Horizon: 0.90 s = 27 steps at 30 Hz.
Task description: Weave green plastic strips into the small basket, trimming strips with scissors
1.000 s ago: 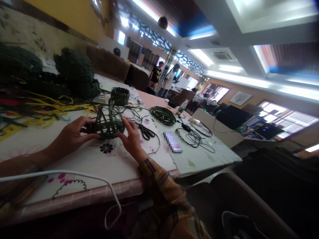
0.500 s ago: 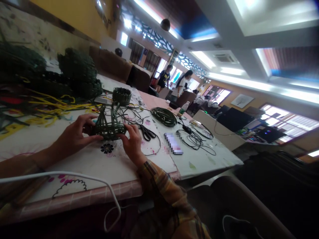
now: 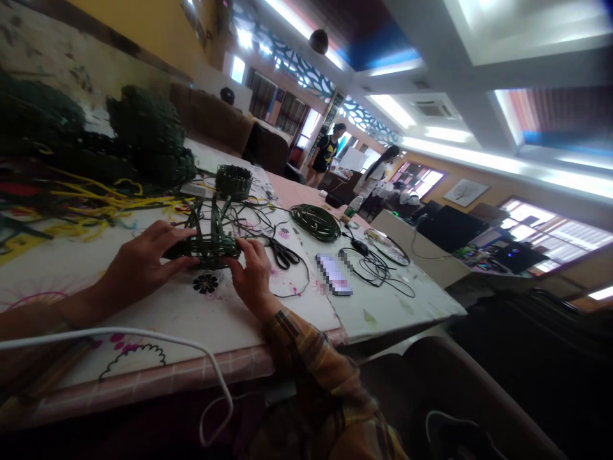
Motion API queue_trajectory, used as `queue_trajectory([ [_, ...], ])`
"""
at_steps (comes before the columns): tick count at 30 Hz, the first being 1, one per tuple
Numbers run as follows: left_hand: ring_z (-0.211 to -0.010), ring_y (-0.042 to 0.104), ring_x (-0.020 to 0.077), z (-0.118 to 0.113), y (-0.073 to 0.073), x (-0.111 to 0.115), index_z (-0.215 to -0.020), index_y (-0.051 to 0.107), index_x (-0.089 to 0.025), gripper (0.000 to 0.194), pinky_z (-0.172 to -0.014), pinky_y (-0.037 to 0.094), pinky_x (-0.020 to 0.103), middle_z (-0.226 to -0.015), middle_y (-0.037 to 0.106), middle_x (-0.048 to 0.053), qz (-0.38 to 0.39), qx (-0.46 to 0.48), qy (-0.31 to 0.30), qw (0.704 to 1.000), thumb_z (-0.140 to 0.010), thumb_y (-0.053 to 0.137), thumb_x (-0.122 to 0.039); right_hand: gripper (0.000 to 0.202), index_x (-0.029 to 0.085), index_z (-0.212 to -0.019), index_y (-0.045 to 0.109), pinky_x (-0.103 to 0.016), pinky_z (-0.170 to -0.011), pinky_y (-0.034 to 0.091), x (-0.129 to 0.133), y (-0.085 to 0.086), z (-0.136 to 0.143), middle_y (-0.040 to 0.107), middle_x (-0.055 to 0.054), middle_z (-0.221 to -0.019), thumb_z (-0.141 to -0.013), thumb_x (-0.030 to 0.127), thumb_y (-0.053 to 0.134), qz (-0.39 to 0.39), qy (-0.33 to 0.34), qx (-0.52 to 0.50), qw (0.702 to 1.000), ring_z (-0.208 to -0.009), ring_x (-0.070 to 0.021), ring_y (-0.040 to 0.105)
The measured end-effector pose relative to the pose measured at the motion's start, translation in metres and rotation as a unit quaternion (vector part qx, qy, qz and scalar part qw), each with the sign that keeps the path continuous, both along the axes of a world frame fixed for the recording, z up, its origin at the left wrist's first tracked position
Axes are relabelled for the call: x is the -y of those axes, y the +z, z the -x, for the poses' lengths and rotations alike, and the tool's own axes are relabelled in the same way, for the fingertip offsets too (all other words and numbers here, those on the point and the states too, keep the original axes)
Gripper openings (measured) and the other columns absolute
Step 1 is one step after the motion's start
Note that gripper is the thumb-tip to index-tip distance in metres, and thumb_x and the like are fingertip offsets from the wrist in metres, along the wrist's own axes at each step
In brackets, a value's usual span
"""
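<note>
My left hand (image 3: pixel 156 259) and right hand (image 3: pixel 251 271) clamp their fingers on the dark-green woven-strip basket (image 3: pixel 211 248). Black-handled scissors (image 3: pixel 284 255) lie near.

A phone (image 3: pixel 334 273) lies beside a tangled black cable (image 3: pixel 376 268), a white cable (image 3: pixel 211 358) loops across the foreground, a clear bottle (image 3: pixel 354 206) stands farther back, two people (image 3: pixel 325 153) are beyond, and a picture (image 3: pixel 466 191) hangs on the far wall (image 3: pixel 438 182).

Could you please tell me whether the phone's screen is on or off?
On: the phone lies face up on the table, and its screen shows a bright, pale violet glow.
</note>
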<state>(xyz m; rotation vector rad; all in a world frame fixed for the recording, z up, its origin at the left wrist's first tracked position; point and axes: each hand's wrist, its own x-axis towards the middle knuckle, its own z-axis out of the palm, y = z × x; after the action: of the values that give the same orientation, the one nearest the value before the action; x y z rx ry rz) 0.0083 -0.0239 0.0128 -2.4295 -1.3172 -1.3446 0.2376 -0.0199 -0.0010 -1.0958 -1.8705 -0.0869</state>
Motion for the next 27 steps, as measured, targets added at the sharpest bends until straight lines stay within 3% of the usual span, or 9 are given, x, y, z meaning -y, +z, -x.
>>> queue_trajectory([
  [7, -0.085, 0.060, 0.0237, 0.001, -0.010, -0.006, -0.111, 0.063, -0.025, 0.050, -0.076, 0.049, 0.034, -0.095, 0.056, 0.005, 0.015, -0.005, 0.029, 0.999, -0.094, 0.043, -0.067, 0.031, 0.014, -0.120, 0.062, -0.038, -0.091, 0.052, 0.003, -0.001, 0.004, 0.064, -0.015, -0.108, -0.097, 0.034, 0.059, 0.004, -0.044, 0.066, 0.997, -0.105, -0.0267, 0.060],
  [11, -0.092, 0.060, 0.0233, 0.002, -0.010, -0.010, -0.118, 0.061, -0.027, 0.052, -0.081, 0.051, 0.034, -0.106, 0.061, 0.006, 0.043, 0.027, -0.002, 0.999, -0.091, 0.047, -0.069, 0.031, 0.016, -0.122, 0.061, -0.038, -0.092, 0.051, 0.000, -0.001, 0.003, 0.064, -0.014, -0.110, -0.098, 0.035, 0.058, -0.012, -0.048, 0.061, 0.997, -0.105, -0.0256, 0.059],
  [15, -0.076, 0.059, 0.0188, 0.001, -0.010, -0.012, -0.132, 0.053, -0.026, 0.066, -0.074, 0.051, 0.034, -0.117, 0.062, 0.006, 0.067, 0.050, 0.003, 0.996, -0.086, 0.052, -0.073, 0.033, 0.017, -0.126, 0.062, -0.038, -0.092, 0.050, -0.003, 0.001, 0.003, 0.064, -0.013, -0.110, -0.099, 0.036, 0.057, -0.030, -0.061, 0.070, 0.995, -0.105, -0.0257, 0.058],
  [17, -0.075, 0.058, 0.0189, 0.001, -0.011, -0.013, -0.128, 0.055, -0.024, 0.068, -0.074, 0.051, 0.035, -0.117, 0.061, 0.007, 0.068, 0.046, 0.014, 0.997, -0.084, 0.053, -0.075, 0.034, 0.017, -0.126, 0.063, -0.038, -0.093, 0.049, -0.006, 0.003, 0.004, 0.064, -0.013, -0.110, -0.099, 0.037, 0.057, -0.042, -0.065, 0.091, 0.993, -0.104, -0.0255, 0.058],
  [20, -0.078, 0.058, 0.0201, 0.006, -0.013, -0.018, -0.119, 0.058, -0.022, 0.061, -0.074, 0.053, 0.036, -0.110, 0.059, 0.007, 0.076, 0.045, 0.035, 0.995, -0.087, 0.047, -0.073, 0.033, 0.019, -0.126, 0.065, -0.038, -0.096, 0.048, -0.012, 0.006, 0.007, 0.065, -0.012, -0.108, -0.099, 0.036, 0.058, -0.063, -0.049, 0.117, 0.990, -0.102, -0.0250, 0.058],
  [23, -0.085, 0.060, 0.0215, 0.014, -0.015, -0.024, -0.125, 0.056, -0.022, 0.058, -0.073, 0.055, 0.035, -0.113, 0.057, 0.009, 0.100, 0.067, 0.040, 0.992, -0.090, 0.048, -0.067, 0.034, 0.019, -0.130, 0.064, -0.039, -0.099, 0.046, -0.020, 0.008, 0.011, 0.065, -0.012, -0.111, -0.100, 0.034, 0.057, -0.061, -0.015, 0.125, 0.990, -0.104, -0.0249, 0.057],
  [25, -0.098, 0.061, 0.0255, 0.016, -0.013, -0.025, -0.133, 0.053, -0.021, 0.067, -0.078, 0.057, 0.037, -0.126, 0.054, 0.012, 0.069, 0.069, 0.045, 0.994, -0.087, 0.054, -0.069, 0.036, 0.018, -0.131, 0.063, -0.040, -0.100, 0.046, -0.024, 0.009, 0.013, 0.065, -0.013, -0.114, -0.100, 0.035, 0.056, -0.055, -0.012, 0.123, 0.991, -0.106, -0.0249, 0.056],
  [27, -0.117, 0.056, 0.0316, 0.015, -0.008, -0.023, -0.137, 0.052, -0.020, 0.074, -0.094, 0.055, 0.043, -0.135, 0.052, 0.015, -0.004, 0.046, 0.049, 0.998, -0.084, 0.060, -0.070, 0.037, 0.019, -0.131, 0.064, -0.041, -0.101, 0.045, -0.026, 0.009, 0.017, 0.066, -0.012, -0.114, -0.101, 0.038, 0.055, -0.061, -0.012, 0.124, 0.990, -0.107, -0.0249, 0.056],
])
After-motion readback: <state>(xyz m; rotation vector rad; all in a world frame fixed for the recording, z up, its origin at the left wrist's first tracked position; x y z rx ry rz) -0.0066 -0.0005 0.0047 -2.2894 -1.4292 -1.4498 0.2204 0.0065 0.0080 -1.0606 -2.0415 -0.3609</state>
